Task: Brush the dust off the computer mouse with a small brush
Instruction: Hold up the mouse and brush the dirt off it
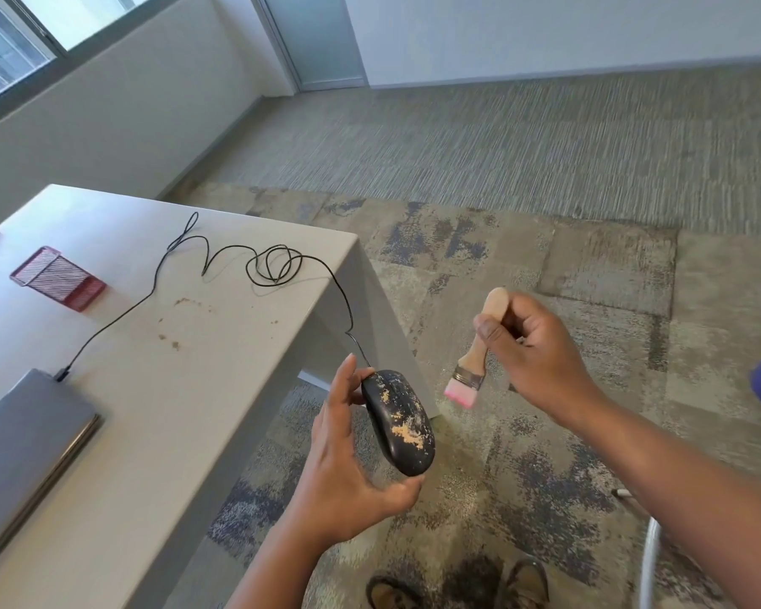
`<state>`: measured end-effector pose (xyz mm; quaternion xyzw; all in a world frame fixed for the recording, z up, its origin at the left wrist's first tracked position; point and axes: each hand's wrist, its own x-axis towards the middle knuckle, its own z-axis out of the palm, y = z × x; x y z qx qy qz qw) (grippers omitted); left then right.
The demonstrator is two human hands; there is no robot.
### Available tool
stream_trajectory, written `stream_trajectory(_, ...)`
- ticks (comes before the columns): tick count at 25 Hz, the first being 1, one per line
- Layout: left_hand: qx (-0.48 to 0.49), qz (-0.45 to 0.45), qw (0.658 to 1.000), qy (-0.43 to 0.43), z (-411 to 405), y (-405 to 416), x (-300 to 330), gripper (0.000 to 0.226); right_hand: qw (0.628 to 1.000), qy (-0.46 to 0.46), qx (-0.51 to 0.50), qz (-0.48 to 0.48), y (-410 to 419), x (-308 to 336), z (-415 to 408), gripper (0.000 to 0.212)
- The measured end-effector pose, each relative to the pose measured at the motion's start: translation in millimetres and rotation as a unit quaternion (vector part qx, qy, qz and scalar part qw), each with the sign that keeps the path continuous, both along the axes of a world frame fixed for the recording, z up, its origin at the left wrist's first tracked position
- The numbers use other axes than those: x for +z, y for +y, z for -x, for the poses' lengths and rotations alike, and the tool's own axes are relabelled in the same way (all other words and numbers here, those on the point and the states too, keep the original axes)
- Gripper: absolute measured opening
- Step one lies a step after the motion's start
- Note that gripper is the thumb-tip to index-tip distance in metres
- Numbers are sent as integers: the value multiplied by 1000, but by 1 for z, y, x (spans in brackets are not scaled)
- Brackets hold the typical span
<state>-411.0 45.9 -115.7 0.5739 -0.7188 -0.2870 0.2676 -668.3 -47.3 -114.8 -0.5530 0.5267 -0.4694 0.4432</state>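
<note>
A black computer mouse [400, 421] with tan dust patches on its top is held in my left hand [343, 459], out past the table's right edge above the carpet. Its black cable [255, 265] runs back over the table in loops to a laptop. My right hand [532, 349] grips the wooden handle of a small brush [473, 367] with a metal ferrule and pink bristles. The bristles point down and hang a short way to the right of the mouse, not touching it.
A closed grey laptop [27, 446] lies at the near left of the white table [172, 389]. A red mesh tray [58, 278] sits farther back. Tan dust specks [172, 336] mark the tabletop. Patterned carpet [545, 265] and my shoes [458, 586] are below.
</note>
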Motion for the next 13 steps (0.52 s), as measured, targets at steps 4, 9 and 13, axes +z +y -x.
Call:
stream_trajectory(4,2,16,998,-63,1,-2,3,137,991,-126,-19,-49,-4,3,1,11)
stream_trajectory(9,-4,14,999,-42,-2,-2,1,140,921,-326,15,-212,-4,2,-10,4)
stream_trajectory(13,-4,18,1000,-17,-2,-2,1,142,882,-362,59,-296,-8,-3,-17,13)
